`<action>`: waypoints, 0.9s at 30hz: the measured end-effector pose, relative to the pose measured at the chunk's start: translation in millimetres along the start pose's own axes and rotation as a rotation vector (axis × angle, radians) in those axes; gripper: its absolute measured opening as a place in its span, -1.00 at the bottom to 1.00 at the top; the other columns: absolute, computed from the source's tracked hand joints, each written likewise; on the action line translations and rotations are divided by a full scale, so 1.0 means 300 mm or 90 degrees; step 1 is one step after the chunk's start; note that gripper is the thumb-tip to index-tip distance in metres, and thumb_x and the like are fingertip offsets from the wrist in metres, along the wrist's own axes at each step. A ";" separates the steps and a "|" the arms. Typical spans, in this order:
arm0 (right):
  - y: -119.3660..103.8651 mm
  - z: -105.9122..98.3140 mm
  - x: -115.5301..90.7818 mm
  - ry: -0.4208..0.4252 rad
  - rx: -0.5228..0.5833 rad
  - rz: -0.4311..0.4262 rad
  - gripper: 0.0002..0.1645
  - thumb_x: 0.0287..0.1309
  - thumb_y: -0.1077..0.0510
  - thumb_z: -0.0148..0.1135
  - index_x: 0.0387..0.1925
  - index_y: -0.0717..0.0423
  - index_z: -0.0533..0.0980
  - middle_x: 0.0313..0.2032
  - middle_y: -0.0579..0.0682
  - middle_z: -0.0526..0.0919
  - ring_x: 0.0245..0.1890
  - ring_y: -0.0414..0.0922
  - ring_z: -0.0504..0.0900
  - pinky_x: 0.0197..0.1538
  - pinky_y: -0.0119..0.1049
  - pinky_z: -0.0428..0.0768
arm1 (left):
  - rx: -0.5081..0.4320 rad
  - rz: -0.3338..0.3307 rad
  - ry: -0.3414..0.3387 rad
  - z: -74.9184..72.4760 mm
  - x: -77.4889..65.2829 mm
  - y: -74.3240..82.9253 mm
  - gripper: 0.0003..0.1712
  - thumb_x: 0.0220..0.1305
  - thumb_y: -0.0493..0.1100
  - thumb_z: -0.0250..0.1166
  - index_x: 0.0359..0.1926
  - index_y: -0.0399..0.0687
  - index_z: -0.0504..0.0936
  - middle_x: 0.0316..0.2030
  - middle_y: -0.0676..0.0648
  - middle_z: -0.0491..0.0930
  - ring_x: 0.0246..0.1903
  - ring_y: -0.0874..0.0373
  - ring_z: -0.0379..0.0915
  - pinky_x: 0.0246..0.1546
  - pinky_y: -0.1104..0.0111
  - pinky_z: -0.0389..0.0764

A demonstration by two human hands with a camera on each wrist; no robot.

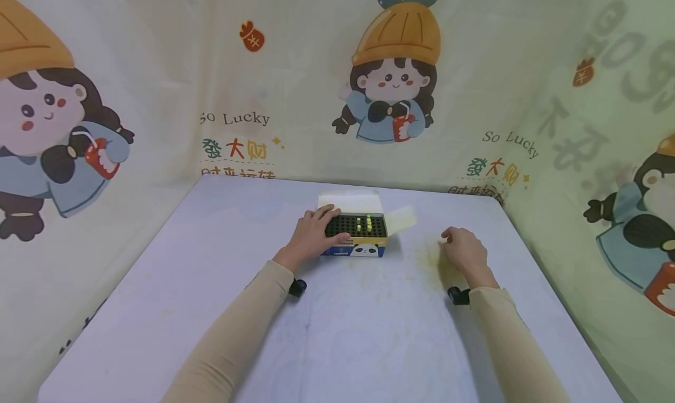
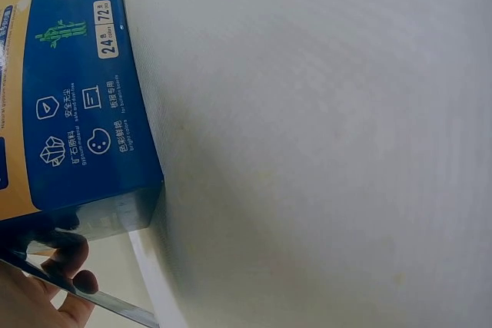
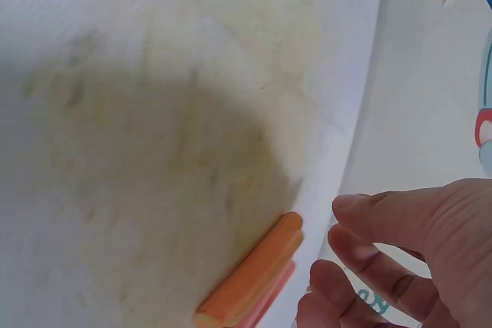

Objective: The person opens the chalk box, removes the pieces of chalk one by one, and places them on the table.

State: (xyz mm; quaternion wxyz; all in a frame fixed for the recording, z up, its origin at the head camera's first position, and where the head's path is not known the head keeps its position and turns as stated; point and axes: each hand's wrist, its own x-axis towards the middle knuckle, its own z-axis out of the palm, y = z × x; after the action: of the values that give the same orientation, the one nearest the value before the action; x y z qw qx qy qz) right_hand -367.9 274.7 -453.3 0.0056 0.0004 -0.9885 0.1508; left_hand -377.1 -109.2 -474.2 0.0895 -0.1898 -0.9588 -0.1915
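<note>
A chalk box (image 1: pixel 354 249), blue and yellow with a panda print, stands on the table with its lid up. Its black grid insert holds several pale yellow-green chalk sticks (image 1: pixel 369 224) toward the right. My left hand (image 1: pixel 312 230) grips the box's left end, thumb along the front top edge and fingers over the far side. In the left wrist view, its fingertips (image 2: pixel 69 259) show beyond the box end. Over the table to the right, my right hand (image 1: pixel 465 250) is loosely curled and holds nothing. Close to its fingertips lie orange chalk (image 3: pixel 254 270) and a pinkish-red stick (image 3: pixel 269 297).
The white lid (image 1: pixel 350 201) leans up behind the box, and a side flap (image 1: pixel 401 218) sticks out rightward. Yellowish smudges (image 1: pixel 429 259) mark the white tabletop (image 1: pixel 369 333) near my right hand. Printed cloth (image 1: pixel 306 86) hangs around the table.
</note>
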 end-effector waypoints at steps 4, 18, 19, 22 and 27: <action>-0.012 -0.009 0.005 0.013 -0.004 -0.012 -0.66 0.27 0.19 0.05 0.03 0.18 0.53 -0.08 0.22 0.58 -0.11 0.18 0.56 -0.27 0.05 0.53 | 0.000 -0.002 -0.003 0.000 0.000 0.000 0.01 0.09 0.64 -0.12 0.45 0.25 0.17 0.45 0.02 0.06 0.20 -0.22 0.20 0.14 -0.10 0.28; -0.079 -0.048 0.018 0.075 -0.003 -0.047 -0.73 0.29 0.18 0.09 -0.01 0.13 0.54 -0.14 0.14 0.59 -0.13 0.14 0.56 -0.24 0.07 0.52 | 0.002 -0.006 -0.005 0.006 0.002 -0.001 0.00 0.10 0.64 -0.13 0.45 0.27 0.16 0.45 0.03 0.05 0.20 -0.21 0.19 0.14 -0.10 0.28; -0.085 -0.050 0.017 0.078 -0.003 -0.049 -0.72 0.29 0.18 0.09 -0.01 0.13 0.55 -0.14 0.14 0.59 -0.13 0.14 0.56 -0.24 0.07 0.52 | 0.003 -0.006 -0.005 0.007 0.003 -0.001 0.00 0.09 0.64 -0.13 0.45 0.28 0.16 0.45 0.04 0.05 0.20 -0.20 0.18 0.14 -0.10 0.27; -0.104 -0.059 0.012 0.093 -0.005 -0.057 -0.73 0.29 0.18 0.09 -0.02 0.12 0.56 -0.15 0.12 0.60 -0.16 0.12 0.57 -0.26 0.05 0.52 | 0.001 -0.005 -0.005 0.010 0.003 -0.004 0.01 0.08 0.65 -0.15 0.45 0.29 0.15 0.45 0.04 0.05 0.20 -0.20 0.18 0.15 -0.10 0.27; -0.137 -0.076 0.004 0.122 -0.007 -0.082 -0.74 0.28 0.19 0.09 -0.04 0.12 0.57 -0.16 0.12 0.60 -0.19 0.12 0.58 -0.30 0.05 0.52 | -0.003 -0.004 0.002 0.008 0.002 -0.005 0.02 0.07 0.66 -0.14 0.45 0.27 0.17 0.45 0.03 0.06 0.19 -0.20 0.19 0.14 -0.10 0.28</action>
State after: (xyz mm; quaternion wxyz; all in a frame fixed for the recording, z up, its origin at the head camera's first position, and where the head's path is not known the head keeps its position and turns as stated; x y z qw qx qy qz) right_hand -368.7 242.1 -419.3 0.1097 0.0496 -0.9822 0.1444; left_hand -378.5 -109.4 -476.7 0.0899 -0.1868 -0.9588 -0.1941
